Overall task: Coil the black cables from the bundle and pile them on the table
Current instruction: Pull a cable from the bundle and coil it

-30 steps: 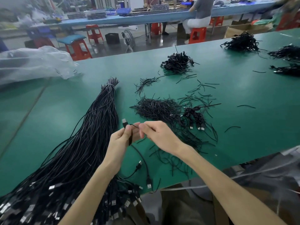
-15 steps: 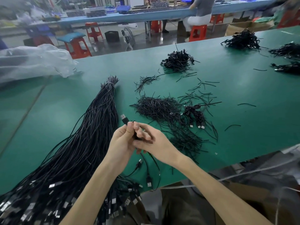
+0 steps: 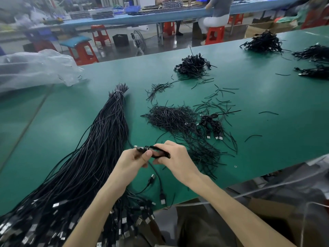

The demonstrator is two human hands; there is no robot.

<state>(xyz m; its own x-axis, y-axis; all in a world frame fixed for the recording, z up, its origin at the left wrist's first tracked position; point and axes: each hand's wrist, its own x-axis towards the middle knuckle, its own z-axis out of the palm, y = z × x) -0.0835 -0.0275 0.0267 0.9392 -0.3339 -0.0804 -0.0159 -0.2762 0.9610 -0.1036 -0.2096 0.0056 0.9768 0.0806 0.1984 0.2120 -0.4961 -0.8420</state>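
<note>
A long bundle of black cables (image 3: 99, 148) lies on the green table (image 3: 267, 132), tied at its far end, with its metal plugs fanned over the near edge. My left hand (image 3: 132, 162) pinches one black cable (image 3: 154, 150) near its plug. My right hand (image 3: 175, 158) grips the same cable's folded loops just to the right. The cable's loose end hangs down to a plug (image 3: 162, 199) at the table's front edge. A few coiled cables (image 3: 212, 124) lie to the right of a heap of black twist ties (image 3: 170, 117).
More heaps of coiled cables sit farther back (image 3: 193, 65) and at the far right (image 3: 263, 42). Loose ties are scattered across the middle. A clear plastic bag (image 3: 33, 68) lies at the far left. A person sits at another bench behind, among red stools.
My hands have turned the cable from upright to lying sideways between them. My right hand now grips folded loops, and less loose cable hangs below.
</note>
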